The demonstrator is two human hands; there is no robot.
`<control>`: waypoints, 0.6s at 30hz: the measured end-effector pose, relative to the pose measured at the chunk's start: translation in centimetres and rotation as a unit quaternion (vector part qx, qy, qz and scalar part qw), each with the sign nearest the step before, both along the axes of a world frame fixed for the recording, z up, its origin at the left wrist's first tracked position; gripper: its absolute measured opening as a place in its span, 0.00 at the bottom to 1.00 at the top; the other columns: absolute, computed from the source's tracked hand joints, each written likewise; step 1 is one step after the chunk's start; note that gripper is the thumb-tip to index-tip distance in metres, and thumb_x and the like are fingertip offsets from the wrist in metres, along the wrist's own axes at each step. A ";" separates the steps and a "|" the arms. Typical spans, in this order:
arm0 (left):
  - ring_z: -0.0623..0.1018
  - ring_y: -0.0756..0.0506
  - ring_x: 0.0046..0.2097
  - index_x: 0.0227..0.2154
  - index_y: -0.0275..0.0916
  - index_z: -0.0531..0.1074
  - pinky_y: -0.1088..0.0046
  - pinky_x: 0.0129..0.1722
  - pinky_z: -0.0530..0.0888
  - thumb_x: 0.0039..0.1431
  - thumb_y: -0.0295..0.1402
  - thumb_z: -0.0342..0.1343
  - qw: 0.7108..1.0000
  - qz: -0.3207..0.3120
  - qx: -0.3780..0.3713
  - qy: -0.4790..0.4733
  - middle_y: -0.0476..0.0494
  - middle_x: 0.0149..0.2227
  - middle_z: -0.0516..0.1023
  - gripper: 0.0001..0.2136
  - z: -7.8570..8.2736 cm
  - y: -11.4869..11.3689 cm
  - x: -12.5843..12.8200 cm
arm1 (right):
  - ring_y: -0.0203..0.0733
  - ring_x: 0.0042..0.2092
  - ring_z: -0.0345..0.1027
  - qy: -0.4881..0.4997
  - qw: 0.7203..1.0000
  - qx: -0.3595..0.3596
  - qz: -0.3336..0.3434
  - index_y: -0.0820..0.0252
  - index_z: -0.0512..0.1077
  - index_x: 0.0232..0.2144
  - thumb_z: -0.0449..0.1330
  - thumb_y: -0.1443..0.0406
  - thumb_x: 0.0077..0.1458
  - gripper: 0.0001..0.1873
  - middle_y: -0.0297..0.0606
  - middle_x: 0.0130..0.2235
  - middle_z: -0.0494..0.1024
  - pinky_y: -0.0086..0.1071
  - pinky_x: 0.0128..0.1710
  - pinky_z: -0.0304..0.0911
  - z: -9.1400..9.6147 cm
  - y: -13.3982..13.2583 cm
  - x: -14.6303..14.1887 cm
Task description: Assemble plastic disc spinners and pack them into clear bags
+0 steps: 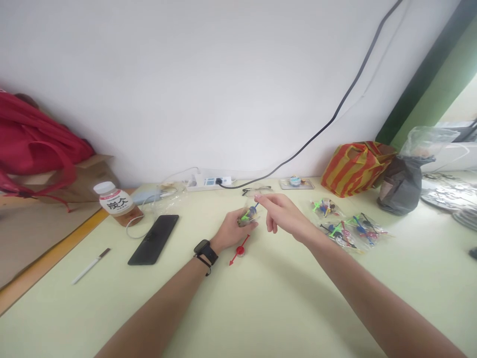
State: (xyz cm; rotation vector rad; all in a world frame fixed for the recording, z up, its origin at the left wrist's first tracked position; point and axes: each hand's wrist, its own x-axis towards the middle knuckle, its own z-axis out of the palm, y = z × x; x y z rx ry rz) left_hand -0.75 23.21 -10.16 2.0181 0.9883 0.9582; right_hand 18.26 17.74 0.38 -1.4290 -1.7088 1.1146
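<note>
My left hand [231,229], with a black watch on its wrist, is closed around a small clear bag of coloured plastic toy pieces [249,215] held just above the pale green table [261,308]. My right hand [281,213] is right beside it, thumb and forefinger pinched at the top of that bag. A red arrow-shaped plastic piece [239,250] lies on the table just below my left hand. More clear bags of coloured pieces [348,227] lie to the right of my right hand.
A black phone [154,238], a drink bottle [117,204], a white pen [90,266] and a cable lie at left. A power strip [208,182], glasses [256,189], a striped bag [354,166] and a dark bag [404,181] stand along the wall. A red backpack [33,144] rests far left.
</note>
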 end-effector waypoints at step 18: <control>0.76 0.44 0.39 0.40 0.36 0.78 0.70 0.41 0.71 0.57 0.36 0.64 0.995 -0.051 -0.064 -0.056 0.45 0.38 0.80 0.11 0.7 -0.1 -0.3 | 0.43 0.38 0.73 -0.257 0.939 0.207 0.101 0.55 0.78 0.46 0.57 0.58 0.66 0.13 0.40 0.44 0.81 0.34 0.37 0.62 -1.2 1.1 2.9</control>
